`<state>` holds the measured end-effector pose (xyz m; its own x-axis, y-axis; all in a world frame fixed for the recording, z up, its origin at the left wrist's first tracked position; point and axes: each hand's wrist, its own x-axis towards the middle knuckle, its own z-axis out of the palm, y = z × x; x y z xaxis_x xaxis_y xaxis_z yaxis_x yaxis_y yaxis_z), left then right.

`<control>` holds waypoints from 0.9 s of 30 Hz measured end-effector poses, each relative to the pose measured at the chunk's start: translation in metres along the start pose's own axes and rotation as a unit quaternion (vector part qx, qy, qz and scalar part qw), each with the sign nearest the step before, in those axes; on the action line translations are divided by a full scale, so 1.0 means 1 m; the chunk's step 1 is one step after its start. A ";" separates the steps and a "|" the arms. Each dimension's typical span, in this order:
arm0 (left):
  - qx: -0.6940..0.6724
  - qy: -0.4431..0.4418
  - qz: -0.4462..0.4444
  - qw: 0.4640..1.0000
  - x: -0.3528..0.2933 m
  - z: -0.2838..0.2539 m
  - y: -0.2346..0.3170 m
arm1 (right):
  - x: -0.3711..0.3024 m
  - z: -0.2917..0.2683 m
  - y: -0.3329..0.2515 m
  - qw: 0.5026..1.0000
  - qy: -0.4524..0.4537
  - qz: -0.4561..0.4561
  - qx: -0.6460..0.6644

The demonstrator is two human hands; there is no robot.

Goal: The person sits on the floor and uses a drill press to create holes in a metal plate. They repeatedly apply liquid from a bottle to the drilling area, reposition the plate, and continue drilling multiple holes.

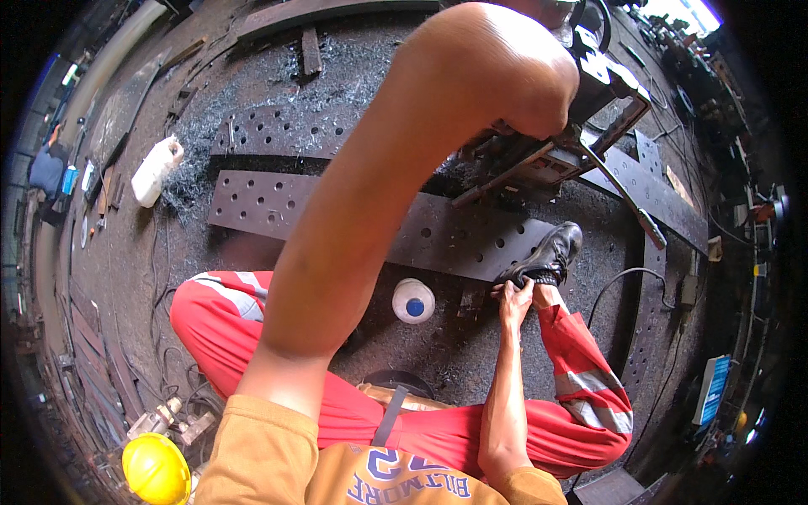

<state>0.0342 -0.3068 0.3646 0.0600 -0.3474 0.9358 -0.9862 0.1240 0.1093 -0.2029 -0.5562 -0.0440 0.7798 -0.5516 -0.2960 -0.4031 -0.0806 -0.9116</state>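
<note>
My left arm stretches large across the view. Its rounded near-fist end, my left hand [532, 88], is bent over a drilling machine [547, 164], and its fingers are hidden. Low in front of me, my right hand [517, 296] is closed around the heel of a black shoe [551, 252] on my right foot. Beneath the shoe's toe side lies a long steel plate with drilled holes [454, 234]. A whitish bottle with a blue cap [412, 290] stands between my folded legs in red trousers [581, 433] and the plate.
Another drilled plate [278, 126] lies farther off among metal shavings [194, 172]. A white jug [156, 172] is at left, a yellow hard hat [157, 469] at lower left. A cable [619, 276] curves beside my right foot. Another person [49, 168] is at far left.
</note>
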 end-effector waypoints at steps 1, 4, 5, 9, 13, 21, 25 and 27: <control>0.005 -0.002 -0.005 1.000 -0.001 0.001 0.000 | 0.000 -0.003 0.000 1.000 0.003 -0.001 -0.001; 0.007 -0.010 -0.021 1.000 -0.002 0.005 -0.003 | -0.001 -0.009 0.002 1.000 0.011 0.000 -0.002; 0.006 -0.013 -0.023 1.000 -0.002 0.008 -0.006 | -0.001 -0.012 0.002 1.000 0.016 0.002 -0.002; 0.028 -0.032 -0.038 0.998 0.004 -0.001 -0.001 | 0.000 -0.001 0.000 1.000 0.001 0.005 0.011; 0.030 -0.034 -0.046 0.998 0.001 0.000 -0.002 | -0.001 -0.004 -0.001 1.000 0.004 0.002 -0.002; 0.038 -0.044 -0.059 0.997 0.001 -0.001 -0.002 | -0.001 -0.007 0.002 1.000 0.000 -0.013 -0.004; 0.048 -0.052 -0.072 0.995 0.002 -0.004 -0.001 | -0.001 -0.004 -0.001 1.000 -0.004 -0.002 -0.003; 0.045 -0.051 -0.075 0.995 0.002 -0.003 -0.003 | -0.001 -0.007 -0.002 1.000 0.004 0.003 -0.007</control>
<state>0.0373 -0.3053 0.3668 0.1956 -0.4489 0.8719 -0.9775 -0.0183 0.2099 -0.2066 -0.5615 -0.0400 0.7733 -0.5589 -0.2992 -0.4144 -0.0885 -0.9058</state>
